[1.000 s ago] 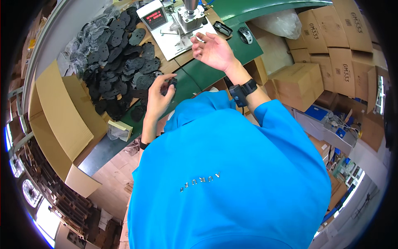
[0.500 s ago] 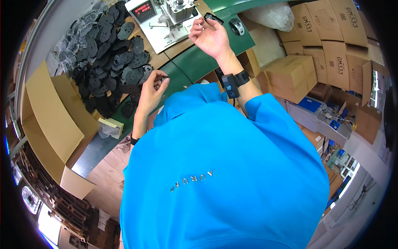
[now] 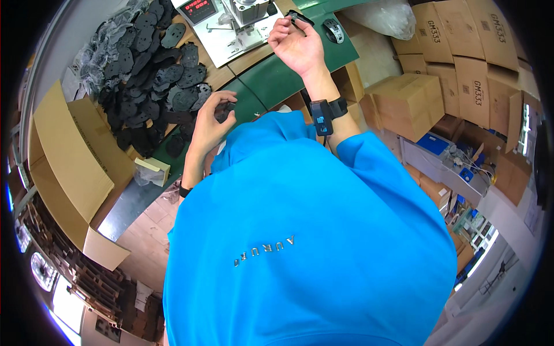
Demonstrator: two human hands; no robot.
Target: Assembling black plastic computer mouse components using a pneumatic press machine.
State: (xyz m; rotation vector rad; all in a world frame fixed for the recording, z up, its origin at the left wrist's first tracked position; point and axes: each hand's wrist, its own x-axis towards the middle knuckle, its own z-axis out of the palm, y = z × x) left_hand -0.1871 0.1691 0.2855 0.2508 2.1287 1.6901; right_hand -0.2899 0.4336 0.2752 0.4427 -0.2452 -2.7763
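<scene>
My left hand hovers over the near edge of the green work table, its fingers bent toward the thumb. A small dark piece shows between its fingertips; its kind is unclear. My right hand is raised palm up by the white-based bench machine, fingers loosely curled and apart from the thumb. Just beyond its fingertips lies a black object, partly hidden by the hand. Left of the machine, flat black oval plates with holes lie in a large heap.
A computer mouse lies right of my right hand. An open carton stands at the left, near a small cream box. Clear plastic bags lie beside the heap. Closed cartons are stacked at the right.
The view has shifted slightly. The left hand's index finger reaches further out from the thumb. My right hand has moved only a little and stays by the machine.
</scene>
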